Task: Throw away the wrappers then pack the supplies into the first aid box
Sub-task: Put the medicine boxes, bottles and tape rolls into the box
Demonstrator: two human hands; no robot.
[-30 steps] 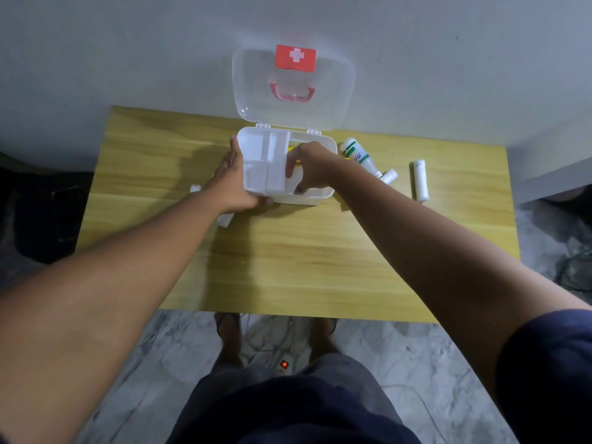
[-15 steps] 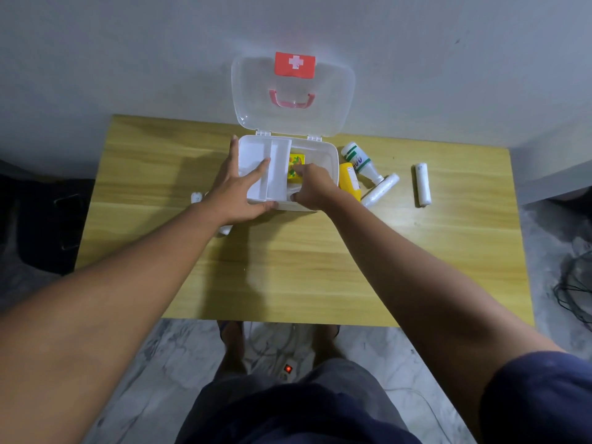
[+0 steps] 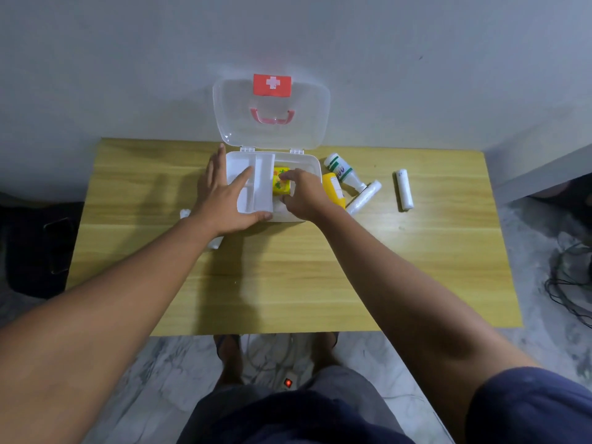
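First aid box (image 3: 312,161): white plastic, rounded rectangular base, set at the far middle of the wooden table (image 3: 288,283), between and under both hands. Lid (image 3: 272,123): clear plastic, rounded corners, hinged at the far edge, standing open against the grey wall; red label with white cross (image 3: 272,85) near its top, pink curved handle (image 3: 271,117) below that.

Divider tray (image 3: 256,187): white plastic, compartmented, seated in the left half of the box, under the left hand.

Small yellow carton (image 3: 281,184): printed, boxy, inside the right half of the box, just beside the tray.

Left hand (image 3: 224,200): spread wide and flat, palm down, fingers across the tray's near-left part, thumb along the box's near edge; holding nothing.

Right hand (image 3: 306,195): curled, fingertips touching the yellow carton; whether pinched on it cannot be told.

Yellow bottle (image 3: 333,189): smooth plastic, lying just right of the right hand, against the box's right wall.

White bottle with green bands (image 3: 342,169): cylindrical, tapered nozzle, lying tilted, right of the yellow bottle.

White wrapped roll (image 3: 365,197): soft, cylindrical, diagonal, near the nozzle.

Second white roll (image 3: 404,189): cylindrical, lying well right of the right hand, apart from the rest.

White item (image 3: 215,242): mostly hidden under the left wrist; kind cannot be told.
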